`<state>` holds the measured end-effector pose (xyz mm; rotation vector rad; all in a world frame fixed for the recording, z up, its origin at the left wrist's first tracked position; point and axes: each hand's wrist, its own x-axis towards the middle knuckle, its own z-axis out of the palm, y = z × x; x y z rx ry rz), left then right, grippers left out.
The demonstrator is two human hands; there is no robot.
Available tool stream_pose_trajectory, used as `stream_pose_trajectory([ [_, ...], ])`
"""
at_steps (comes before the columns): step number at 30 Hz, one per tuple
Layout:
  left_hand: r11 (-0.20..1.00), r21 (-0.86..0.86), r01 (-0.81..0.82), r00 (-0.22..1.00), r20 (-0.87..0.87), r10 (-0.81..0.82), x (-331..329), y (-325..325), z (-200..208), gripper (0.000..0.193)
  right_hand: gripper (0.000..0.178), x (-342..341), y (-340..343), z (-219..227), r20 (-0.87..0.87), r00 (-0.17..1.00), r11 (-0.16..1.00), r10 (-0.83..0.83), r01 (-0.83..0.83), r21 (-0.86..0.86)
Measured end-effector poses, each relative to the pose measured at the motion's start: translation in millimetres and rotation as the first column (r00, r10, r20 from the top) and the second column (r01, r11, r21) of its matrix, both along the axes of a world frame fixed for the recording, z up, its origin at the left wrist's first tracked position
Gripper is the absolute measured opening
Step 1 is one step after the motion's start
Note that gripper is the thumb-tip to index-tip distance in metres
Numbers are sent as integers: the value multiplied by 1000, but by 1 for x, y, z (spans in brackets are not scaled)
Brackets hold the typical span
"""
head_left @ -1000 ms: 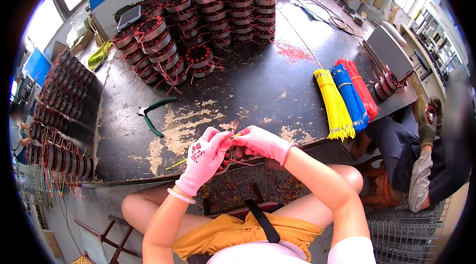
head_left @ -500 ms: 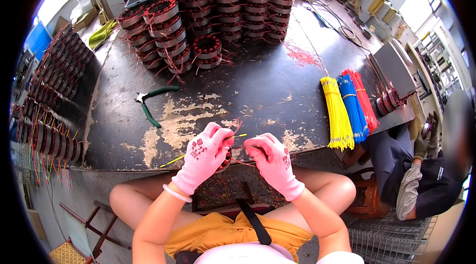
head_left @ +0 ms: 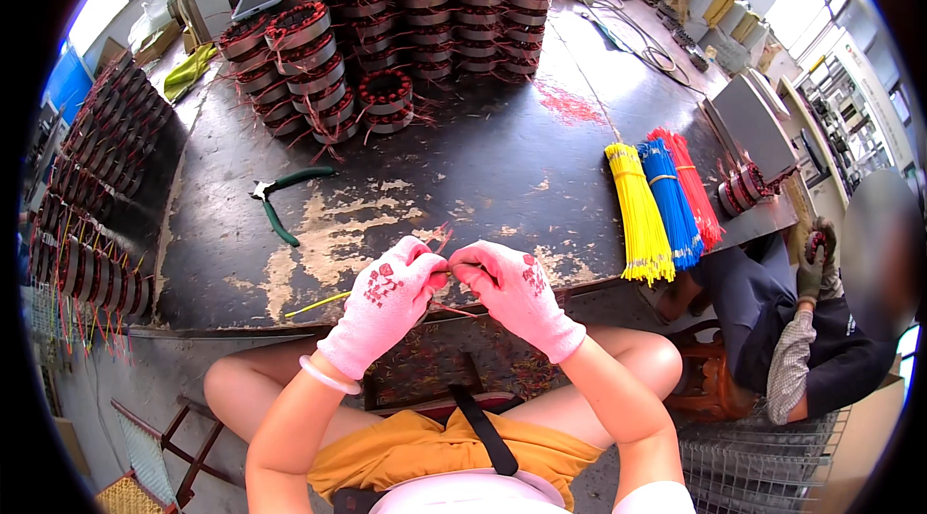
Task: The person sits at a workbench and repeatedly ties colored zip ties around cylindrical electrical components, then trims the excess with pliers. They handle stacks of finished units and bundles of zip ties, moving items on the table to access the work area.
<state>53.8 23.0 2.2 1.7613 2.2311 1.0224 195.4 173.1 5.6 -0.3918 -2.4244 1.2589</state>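
Note:
My left hand [head_left: 391,287], in a pink glove, pinches a yellow wire [head_left: 319,304] whose long end sticks out to the left. My right hand [head_left: 514,290], gloved alike, is closed in a pinch with its fingertips against the left ones. A thin wire runs into that pinch, though the fingers hide the join. Fine red wire ends [head_left: 444,236] poke up behind the hands, and more red leads [head_left: 456,310] emerge below them. The wound ring these belong to is hidden behind my left hand at the table's front edge.
Green-handled cutters [head_left: 275,200] lie left on the worn table [head_left: 463,186]. Stacked wound stator rings [head_left: 420,2] stand at the back, more at far left [head_left: 97,268]. Yellow [head_left: 637,215], blue [head_left: 671,205] and red wire bundles [head_left: 690,191] lie right. A co-worker [head_left: 772,321] sits at right.
My right hand has moved left until its fingertips meet those of my left hand. The yellow wire's short right end and the ring are now covered. The view has shifted slightly.

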Motion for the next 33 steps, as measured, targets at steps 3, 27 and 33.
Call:
stream_pose_trajectory([
  [3, 1000, 30, 3, 999, 49, -5, 1, 2, -3, 13, 12, -2, 4, 1, 43, 999, 997, 12, -8, -82],
  [27, 999, 54, 4, 997, 75, -8, 3, 9, -15, 13, 28, 0, 30, -18, 281, 883, 600, 376, -1, -800],
  [33, 999, 44, -16, 996, 88, 12, 2, 6, -15, 14, 15, 1, 16, -8, -47, 986, 872, 163, -121, 474],
])
